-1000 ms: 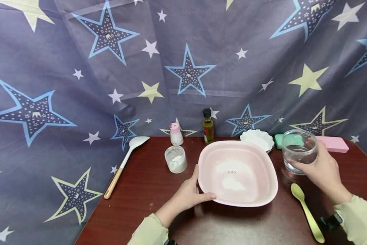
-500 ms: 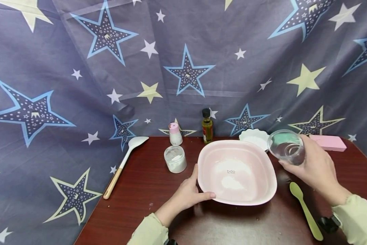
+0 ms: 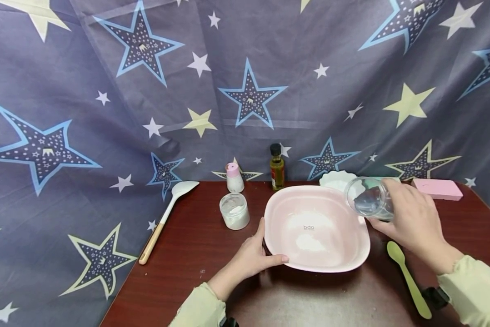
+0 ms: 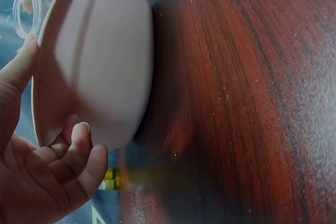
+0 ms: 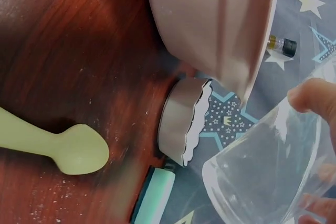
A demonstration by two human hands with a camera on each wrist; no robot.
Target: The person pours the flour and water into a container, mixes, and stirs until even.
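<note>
A pale pink basin sits mid-table, with "bdo" printed on its inner bottom. My left hand grips its near left side, thumb at the rim and fingers curled against the outside wall, as the left wrist view shows. In my right hand is a clear cup with clear liquid in it. The cup tilts leftward, its mouth overlapping the basin's right rim. From the right wrist, the cup's transparent wall shows close up, gripped between thumb and fingers.
A green spoon lies right of the basin. Behind stand a scalloped white bowl, an oil bottle and a pink-capped shaker. A jar of white powder, white ladle and pink block are also here.
My right hand has lifted the cup, carried it left to the basin's right rim and tipped it over leftward. My left hand has kept its grip on the basin.
</note>
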